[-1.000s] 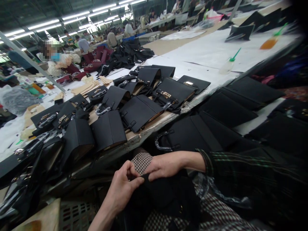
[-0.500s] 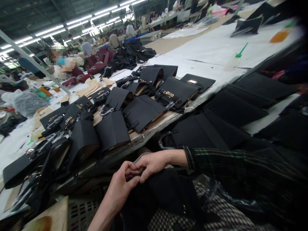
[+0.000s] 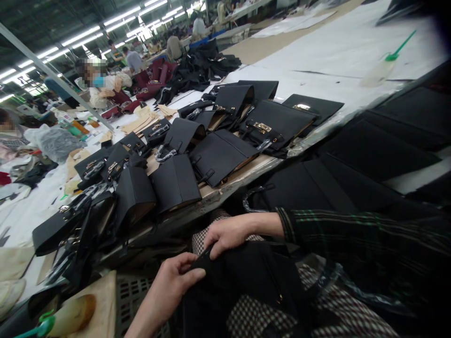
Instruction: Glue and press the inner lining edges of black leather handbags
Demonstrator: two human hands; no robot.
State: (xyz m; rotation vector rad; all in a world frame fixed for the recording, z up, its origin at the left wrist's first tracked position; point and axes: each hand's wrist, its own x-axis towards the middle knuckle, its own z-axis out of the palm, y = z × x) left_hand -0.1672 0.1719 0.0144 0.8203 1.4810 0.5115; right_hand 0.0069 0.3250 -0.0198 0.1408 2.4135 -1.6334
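Across the checked cloth (image 3: 260,315) on my lap lies a black handbag (image 3: 246,272), dark fabric with a zip and a small gold pull near its right side. My left hand (image 3: 172,284) pinches its upper left edge between thumb and fingers. A short way to the right, my right hand (image 3: 227,237) grips the same edge, thumb on the near side and fingers over the far side. The fingertips of both hands are partly hidden behind the fabric. Shadow blurs the handbag's lower part.
Several black handbags (image 3: 223,152) with gold clasps and plastic-wrapped handles cover the table ahead. More black bags (image 3: 299,185) lie at right. A glue bottle (image 3: 72,314) rests on a board at lower left, beside a plastic crate (image 3: 132,295). A co-worker (image 3: 105,91) sits across the table.
My hands have moved apart along the handbag's edge, exposing a stretch of it between them. The view has shifted, bringing the glue bottle at lower left into sight.
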